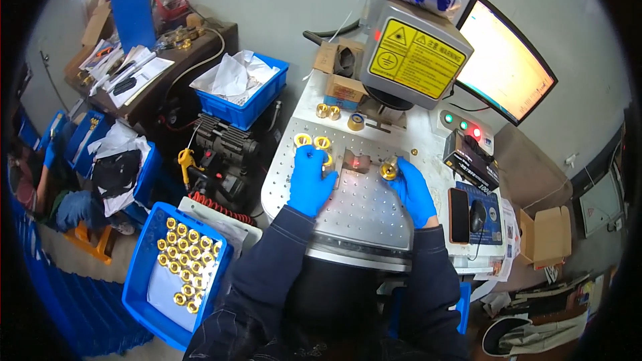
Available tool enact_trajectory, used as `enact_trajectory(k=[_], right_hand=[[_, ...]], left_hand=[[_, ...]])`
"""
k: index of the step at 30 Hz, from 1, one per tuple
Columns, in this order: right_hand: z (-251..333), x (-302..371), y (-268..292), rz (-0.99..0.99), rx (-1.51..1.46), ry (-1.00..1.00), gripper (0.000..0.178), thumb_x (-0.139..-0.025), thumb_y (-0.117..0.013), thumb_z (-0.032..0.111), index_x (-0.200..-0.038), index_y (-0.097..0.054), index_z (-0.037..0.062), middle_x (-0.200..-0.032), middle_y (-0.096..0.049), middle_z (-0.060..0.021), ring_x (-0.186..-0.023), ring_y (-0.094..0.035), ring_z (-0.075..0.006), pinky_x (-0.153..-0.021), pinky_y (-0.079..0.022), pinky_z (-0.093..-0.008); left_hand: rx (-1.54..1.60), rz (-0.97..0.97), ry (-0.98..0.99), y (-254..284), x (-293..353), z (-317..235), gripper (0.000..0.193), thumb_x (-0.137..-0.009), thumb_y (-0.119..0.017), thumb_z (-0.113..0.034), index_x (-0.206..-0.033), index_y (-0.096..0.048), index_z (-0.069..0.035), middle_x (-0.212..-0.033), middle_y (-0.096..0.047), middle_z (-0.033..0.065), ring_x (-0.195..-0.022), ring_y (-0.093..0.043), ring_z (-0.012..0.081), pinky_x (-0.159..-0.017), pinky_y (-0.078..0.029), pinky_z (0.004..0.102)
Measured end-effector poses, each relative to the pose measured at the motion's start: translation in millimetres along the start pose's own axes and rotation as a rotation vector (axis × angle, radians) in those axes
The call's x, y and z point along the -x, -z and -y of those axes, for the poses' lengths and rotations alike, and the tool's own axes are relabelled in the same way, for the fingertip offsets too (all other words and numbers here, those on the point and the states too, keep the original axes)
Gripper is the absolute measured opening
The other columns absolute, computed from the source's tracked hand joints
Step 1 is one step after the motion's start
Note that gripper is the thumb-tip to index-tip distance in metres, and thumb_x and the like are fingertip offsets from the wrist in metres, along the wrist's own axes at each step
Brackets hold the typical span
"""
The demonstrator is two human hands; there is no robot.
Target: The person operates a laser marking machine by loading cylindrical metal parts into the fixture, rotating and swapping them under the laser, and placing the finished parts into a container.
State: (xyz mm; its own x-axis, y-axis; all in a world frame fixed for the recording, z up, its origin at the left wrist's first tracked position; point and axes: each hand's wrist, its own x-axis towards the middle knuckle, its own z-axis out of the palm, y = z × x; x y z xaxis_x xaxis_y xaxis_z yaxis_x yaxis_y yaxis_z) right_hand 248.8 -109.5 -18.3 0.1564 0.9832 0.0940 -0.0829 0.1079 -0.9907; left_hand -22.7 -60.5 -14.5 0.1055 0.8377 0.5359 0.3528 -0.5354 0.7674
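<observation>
In a blue glove, my left hand point(311, 182) is at the left of the perforated metal plate point(368, 215), its fingers curled around a brass ring-shaped fitting point(327, 160). Two more brass fittings point(303, 140) stand just beyond those fingertips. My right hand point(416, 194), also gloved in blue, pinches a brass fitting point(388, 171) between thumb and fingers over the right part of the plate. Between both hands sits a small metal holding block point(356, 162) with a reddish light on it. The undersides of both fittings in my hands are hidden.
Above the plate hangs a grey machine head point(418, 53) with a yellow label. Brass fittings point(328, 111) stand behind the plate. Right are a button box point(466, 126), a phone point(459, 215) and a mouse point(477, 216). A blue bin point(144, 284) of fittings lies left; another person point(73, 210) sits beyond.
</observation>
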Motion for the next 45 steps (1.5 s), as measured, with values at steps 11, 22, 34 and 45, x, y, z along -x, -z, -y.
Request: enact_trajectory(k=[11, 22, 34, 45], right_hand=[[16.6, -72.8, -82.8, -0.100, 0.396, -0.068, 0.038, -0.084, -0.071, 0.039, -0.071, -0.063, 0.0043, -0.071, -0.058, 0.0010, -0.067, -0.047, -0.0086, -0.063, -0.039, -0.0267], [6.3, -90.9, -90.9, -0.055, 0.658, -0.015, 0.053, -0.083, -0.065, 0.051, -0.067, -0.065, 0.0005, -0.066, -0.061, -0.0176, -0.062, -0.053, -0.0279, -0.067, -0.043, -0.0405], [8.2, -88.3, -88.9, 0.003, 0.763, 0.000, 0.056, -0.082, -0.061, 0.053, -0.068, -0.066, -0.0005, -0.071, -0.063, -0.0234, -0.067, -0.060, -0.0361, -0.068, -0.044, -0.0449], [14.1, -87.0, -88.3, 0.042, 0.895, 0.008, 0.055, -0.082, -0.061, 0.052, -0.066, -0.067, 0.0004, -0.070, -0.063, -0.0234, -0.067, -0.061, -0.0377, -0.066, -0.046, -0.0459]], left_hand=[[-0.223, 0.055, -0.019, 1.3, -0.2, -1.4, 0.037, -0.065, -0.070, -0.012, -0.098, -0.057, -0.004, -0.109, -0.052, 0.0214, -0.098, -0.052, 0.0412, -0.082, -0.046, 0.0476], [-0.239, -0.007, 0.005, -3.2, -3.5, -1.7, 0.040, -0.063, -0.073, -0.013, -0.094, -0.049, -0.004, -0.093, -0.050, 0.0155, -0.089, -0.051, 0.0365, -0.076, -0.042, 0.0462], [-0.228, -0.005, -0.013, -4.8, -3.3, 1.6, 0.041, -0.062, -0.073, -0.014, -0.094, -0.048, -0.005, -0.091, -0.050, 0.0153, -0.087, -0.051, 0.0353, -0.075, -0.041, 0.0461], [-0.230, -0.005, -0.014, -6.4, -3.0, 2.3, 0.040, -0.062, -0.073, -0.013, -0.093, -0.049, -0.005, -0.090, -0.050, 0.0148, -0.086, -0.051, 0.0354, -0.074, -0.041, 0.0459]])
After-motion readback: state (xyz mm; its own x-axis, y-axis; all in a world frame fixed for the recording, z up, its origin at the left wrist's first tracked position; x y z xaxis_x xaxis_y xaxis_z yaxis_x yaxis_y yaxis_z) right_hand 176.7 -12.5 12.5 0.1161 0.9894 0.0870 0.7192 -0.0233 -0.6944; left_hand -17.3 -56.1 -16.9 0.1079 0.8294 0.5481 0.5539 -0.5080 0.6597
